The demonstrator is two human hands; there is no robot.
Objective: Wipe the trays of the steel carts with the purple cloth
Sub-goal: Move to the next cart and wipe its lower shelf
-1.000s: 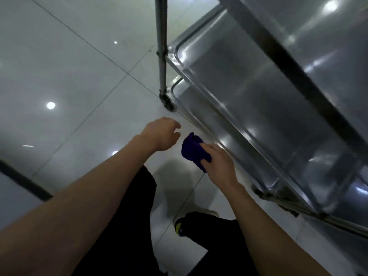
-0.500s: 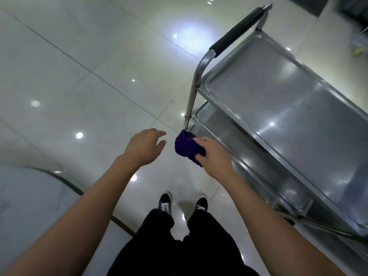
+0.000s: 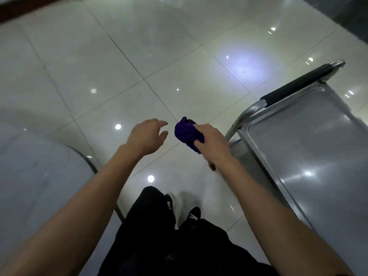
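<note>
Now right hand (image 3: 211, 143) grips purple cloth (image 3: 186, 133); left hand (image 3: 146, 136) empty.

The steel cart (image 3: 310, 148) now sits farther right in view.

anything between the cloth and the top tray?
Nothing visible. The right hand holds the bunched purple cloth in the air over the floor, just left of the cart's top tray. Only the tray's raised rim and the corner post under the handle lie on that side. The left hand is empty.
</note>
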